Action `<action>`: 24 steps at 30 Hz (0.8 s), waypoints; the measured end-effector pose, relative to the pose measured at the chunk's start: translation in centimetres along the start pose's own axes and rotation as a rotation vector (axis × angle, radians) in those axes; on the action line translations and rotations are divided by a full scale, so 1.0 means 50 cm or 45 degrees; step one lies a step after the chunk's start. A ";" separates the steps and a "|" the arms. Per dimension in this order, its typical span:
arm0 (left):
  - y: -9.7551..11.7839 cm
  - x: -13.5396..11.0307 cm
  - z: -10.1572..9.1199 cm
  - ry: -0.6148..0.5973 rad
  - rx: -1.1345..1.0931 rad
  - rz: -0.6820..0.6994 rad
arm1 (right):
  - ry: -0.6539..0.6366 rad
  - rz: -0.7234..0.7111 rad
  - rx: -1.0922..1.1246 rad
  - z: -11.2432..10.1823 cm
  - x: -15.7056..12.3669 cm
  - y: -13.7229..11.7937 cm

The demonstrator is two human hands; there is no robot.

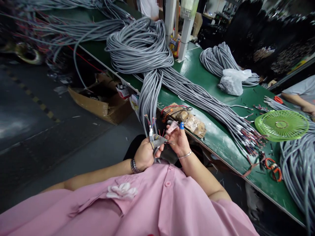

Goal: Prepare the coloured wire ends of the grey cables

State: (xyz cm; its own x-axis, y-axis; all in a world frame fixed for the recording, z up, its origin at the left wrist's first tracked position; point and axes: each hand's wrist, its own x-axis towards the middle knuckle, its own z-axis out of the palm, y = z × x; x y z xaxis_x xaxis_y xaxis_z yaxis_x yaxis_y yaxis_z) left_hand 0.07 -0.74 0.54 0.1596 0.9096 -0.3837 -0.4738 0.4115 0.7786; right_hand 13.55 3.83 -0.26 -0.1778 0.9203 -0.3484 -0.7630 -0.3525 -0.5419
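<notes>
Grey multicore cable (151, 133) poking up just off view centre, toward seven o'clock; I'm seeing left hand (144, 154) clasping it, right hand (180, 141) curling at cable's three o'clock, hold I'm not managing to tell.

One left hand (145, 154); one right hand (180, 141); one green fan (281, 124); two orange-handled tools (273, 168); one white flower (122, 190); gray cables (139, 47), too many to count.

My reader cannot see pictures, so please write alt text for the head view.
The left hand of a person in a pink shirt grips a cable with splayed coloured wires; the right hand, with a blue covering on its thumb, is close by. On a green table are grey cable bundles and a green fan.
</notes>
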 end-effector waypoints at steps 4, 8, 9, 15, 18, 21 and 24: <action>0.001 -0.010 -0.007 -0.039 -0.004 0.001 | -0.039 0.019 -0.030 -0.006 -0.005 -0.007; 0.008 -0.014 -0.010 -0.067 -0.020 -0.018 | -0.029 -0.064 -0.125 -0.008 -0.008 -0.008; 0.009 -0.013 -0.010 -0.059 -0.027 -0.017 | -0.024 -0.087 -0.147 -0.008 -0.009 -0.007; 0.011 -0.006 -0.009 0.008 -0.078 0.014 | 0.002 -0.116 -0.206 -0.003 -0.016 -0.005; 0.009 -0.004 -0.003 -0.023 -0.044 0.010 | 0.005 -0.127 -0.208 -0.003 -0.016 -0.005; 0.007 -0.001 0.004 -0.030 -0.019 0.011 | -0.008 -0.133 -0.198 -0.001 -0.015 -0.007; 0.004 0.003 0.007 -0.029 -0.005 0.011 | -0.022 -0.115 -0.216 0.001 -0.014 -0.010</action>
State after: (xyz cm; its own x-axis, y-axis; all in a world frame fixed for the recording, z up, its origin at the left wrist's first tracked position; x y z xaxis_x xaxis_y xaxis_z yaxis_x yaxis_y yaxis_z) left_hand 0.31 -0.51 0.84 0.1753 0.9140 -0.3657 -0.4789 0.4038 0.7795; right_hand 14.03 3.35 0.31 -0.1250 0.9518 -0.2802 -0.6609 -0.2905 -0.6919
